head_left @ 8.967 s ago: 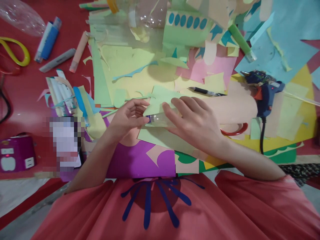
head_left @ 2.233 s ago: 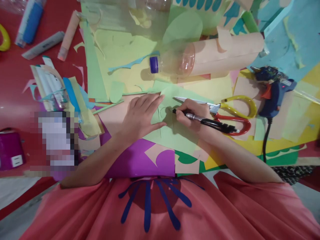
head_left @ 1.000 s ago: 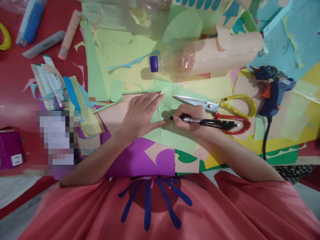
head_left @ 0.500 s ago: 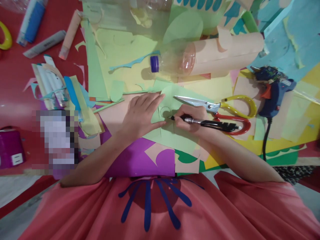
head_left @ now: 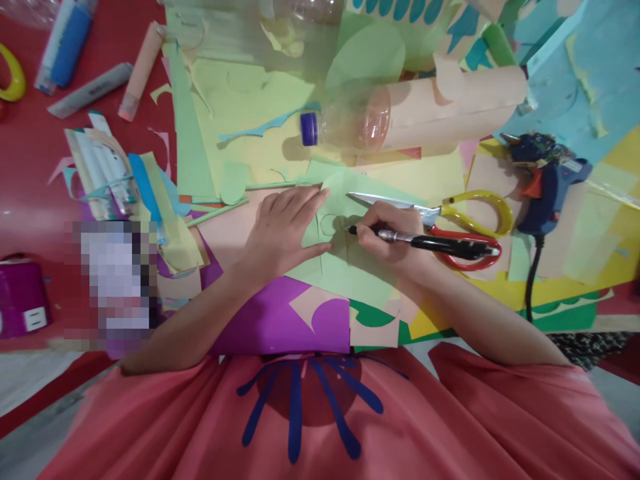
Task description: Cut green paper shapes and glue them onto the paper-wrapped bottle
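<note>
The right hand (head_left: 395, 237) is closed around a black pen (head_left: 435, 243), fingers pinched near its tip. The tip touches a pale green sheet (head_left: 350, 273) that lies near the near edge of the surface (head_left: 30, 193), about midway along it. A small curved pen line shows on the sheet just left of the tip. The left hand (head_left: 283, 230) lies flat, fingers straight and together, thumb spread, pressing on the sheet's left edge; it grips nothing. The gap between the two hands is narrow, with only the drawn curve inside it.

The sheet is thin matt paper with a straight-cut left edge and a rounded upper corner. Just behind the right hand lie scissors (head_left: 440, 212) with bright metal blades and yellow and red looped handles, blades together and pointing left. The pen's rear end crosses the red handle. Farther toward the far edge a clear plastic bottle (head_left: 350, 123) with a purple cap lies on its side, its body wrapped in a peach paper roll (head_left: 450, 103). To the right rests a blue glue gun (head_left: 545, 183), its black cord running toward the near edge. A purple sheet (head_left: 280, 320) lies under the green one on the near side. Loose paper offcuts cover most of the surface; bare red shows along the left side, where markers (head_left: 95, 87) lie.
</note>
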